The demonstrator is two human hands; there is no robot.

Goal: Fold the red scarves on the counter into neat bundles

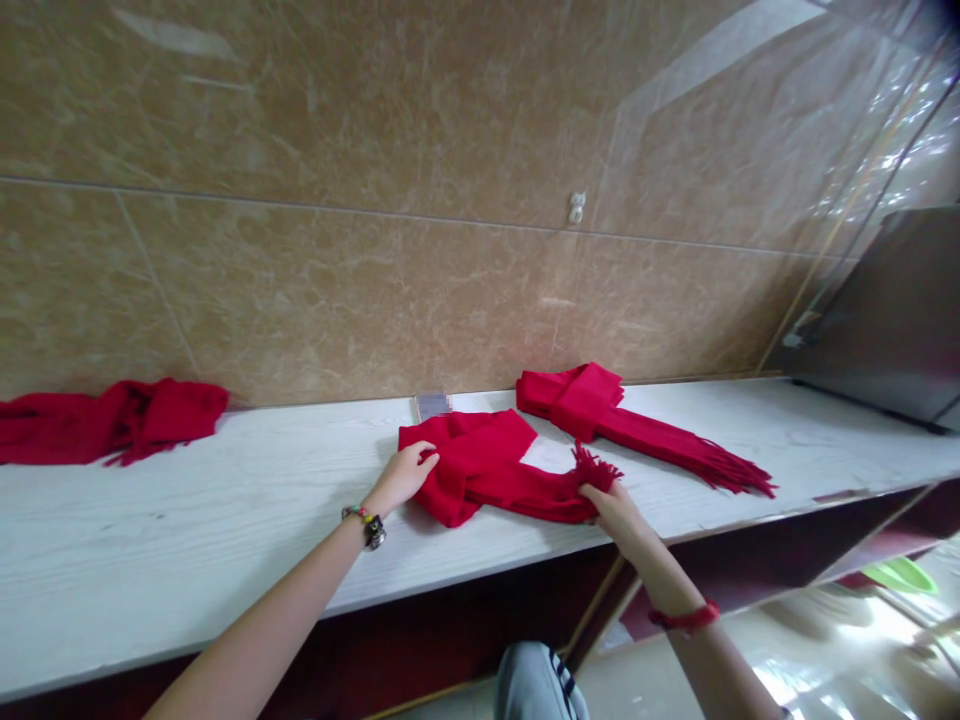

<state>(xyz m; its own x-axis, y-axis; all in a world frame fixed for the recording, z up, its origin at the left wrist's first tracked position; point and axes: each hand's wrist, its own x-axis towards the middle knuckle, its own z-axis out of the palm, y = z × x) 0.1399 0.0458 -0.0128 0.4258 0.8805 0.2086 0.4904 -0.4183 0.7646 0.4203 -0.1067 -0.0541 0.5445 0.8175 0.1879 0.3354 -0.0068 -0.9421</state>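
Observation:
A red scarf lies loosely folded on the white wood-grain counter in front of me. My left hand pinches its folded left side, fingers closed on the cloth. At its fringed right end, my right hand grips the scarf, and the tassels stick up above the fingers. Behind and to the right, a second red scarf rests folded over itself, with its fringed tail stretched out to the right. Another red scarf lies bunched against the wall at the far left.
The white counter runs along a brown tiled wall. A small flat card-like item sits behind the middle scarf. A dark grey appliance stands at the right end. Below the counter are open shelves, and a green basin is at lower right.

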